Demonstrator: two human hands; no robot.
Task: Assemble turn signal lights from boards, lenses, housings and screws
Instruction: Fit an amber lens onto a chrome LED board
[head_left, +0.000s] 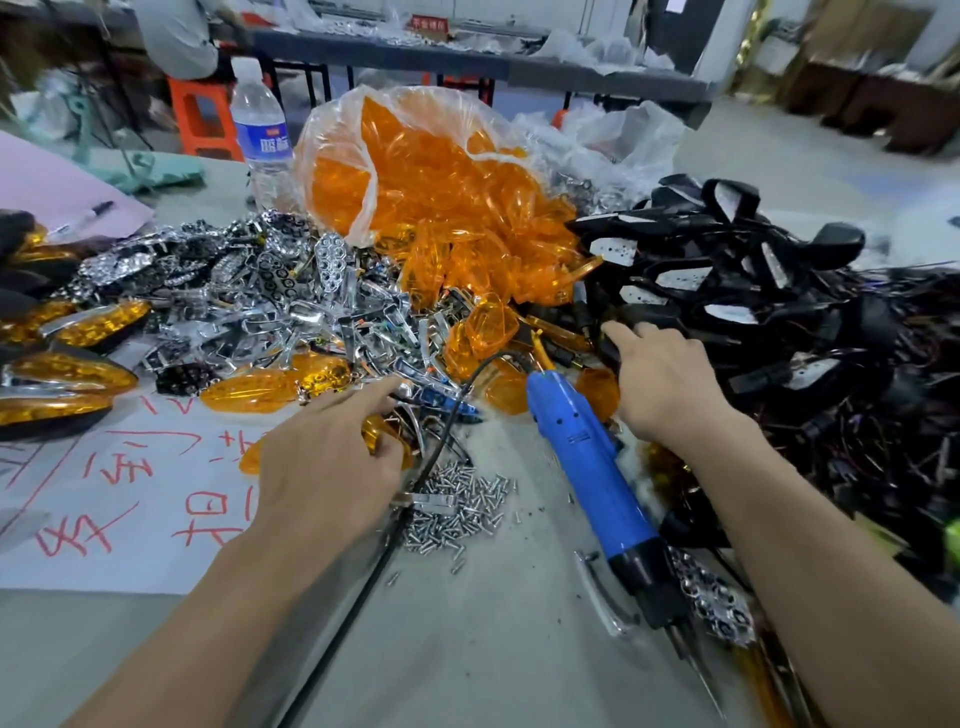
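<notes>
Grey tabletop (493, 649) in a cluttered workshop; white paper sheet (130, 493) bears red handwritten characters. The left hand (327, 462) hovers straight-fingered beside chrome reflector pieces (249, 291); the right hand (670, 389) touches black plastic housings (727, 291), grip unclear. Translucent orange lenses (447, 208) lie between.

Cannot tell whether the right grip (660, 379) holds anything among the black housings (727, 291). Blurred: bit of the blue screwdriver (587, 467). Cropped at left edge: assembled lights (52, 410).
</notes>
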